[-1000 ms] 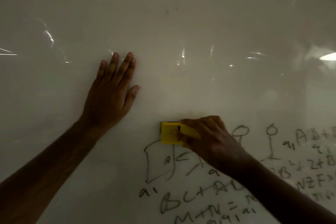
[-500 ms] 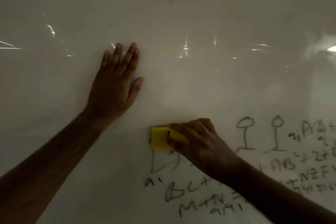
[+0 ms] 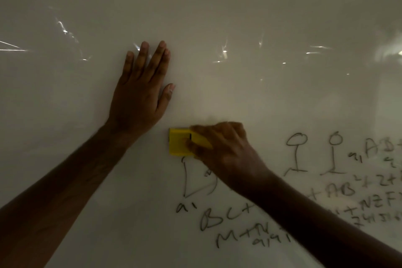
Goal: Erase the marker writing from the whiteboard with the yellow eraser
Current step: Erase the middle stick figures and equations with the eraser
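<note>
The glossy white whiteboard [image 3: 239,17] fills the view, lit dimly, with scattered light reflections across its upper half. The left hand [image 3: 139,93] lies flat against the bare board, palm down, fingers extended and close together, thumb set slightly apart; it holds nothing. The right hand [image 3: 221,148] grips the small rectangular yellow eraser [image 3: 179,142], fingers curled over its right portion, and presses it against the board just below and to the right of the left hand. The right hand appears slightly blurred. The eraser sits at the top of a hand-drawn black marker sketch [image 3: 195,180] of angled lines, its lower edge touching the uppermost strokes. Black marker writing [image 3: 217,220] of letters and plus signs occupies the lower right part of the board, partly hidden by the right forearm. Two black stick-like figures with round tops [image 3: 315,154] stand to the right of the right hand, well apart from the eraser.
</note>
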Tool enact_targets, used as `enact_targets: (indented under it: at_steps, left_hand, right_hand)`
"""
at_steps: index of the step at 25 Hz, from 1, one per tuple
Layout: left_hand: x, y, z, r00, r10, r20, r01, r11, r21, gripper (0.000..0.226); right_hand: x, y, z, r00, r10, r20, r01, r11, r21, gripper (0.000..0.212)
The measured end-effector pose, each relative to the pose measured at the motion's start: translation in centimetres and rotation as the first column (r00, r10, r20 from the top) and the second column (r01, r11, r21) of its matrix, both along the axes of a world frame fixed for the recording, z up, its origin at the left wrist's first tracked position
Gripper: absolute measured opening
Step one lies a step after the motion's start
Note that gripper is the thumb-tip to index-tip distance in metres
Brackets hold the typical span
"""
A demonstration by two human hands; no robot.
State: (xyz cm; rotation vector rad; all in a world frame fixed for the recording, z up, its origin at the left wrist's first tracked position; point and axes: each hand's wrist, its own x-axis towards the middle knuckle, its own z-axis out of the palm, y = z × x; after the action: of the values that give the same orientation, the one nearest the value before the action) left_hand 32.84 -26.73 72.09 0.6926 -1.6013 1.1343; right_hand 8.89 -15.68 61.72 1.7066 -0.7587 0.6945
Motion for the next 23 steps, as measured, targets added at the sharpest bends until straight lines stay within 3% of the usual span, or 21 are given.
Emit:
enact_targets:
  at_steps: [5, 9, 13, 19, 23]
  left_hand:
    - [0.3, 0.2, -0.3, 1.0, 0.01, 0.008, -0.01, 1.0, 0.013, 0.066]
    - [0.0, 0.2, -0.6, 1.0, 0.029, 0.008, -0.029, 0.999, 0.023, 0.066]
    - [-0.1, 0.3, -0.7, 1.0, 0.029, 0.008, -0.03, 0.999, 0.028, 0.067]
    - [0.0, 0.4, -0.7, 1.0, 0.026, 0.004, -0.026, 0.999, 0.042, 0.068]
    - [-0.3, 0.3, -0.9, 1.0, 0.025, -0.009, -0.025, 0.999, 0.033, 0.067]
  right_hand:
    - [-4.0, 2.0, -4.8, 0.98, -0.045, -0.192, 0.06, 0.996, 0.072, 0.045]
    - [-5.8, 2.4, -0.4, 0.993, -0.083, -0.08, 0.088, 0.994, 0.059, 0.044]
    - [-1.4, 0.6, 1.9, 0.999, -0.03, 0.019, 0.03, 1.0, 0.007, 0.035]
    - [-1.5, 1.1, -6.3, 0.983, 0.03, -0.18, -0.007, 0.992, 0.123, 0.038]
    - [-5.9, 2.4, -4.2, 0.979, -0.061, -0.197, 0.085, 0.99, 0.115, 0.043]
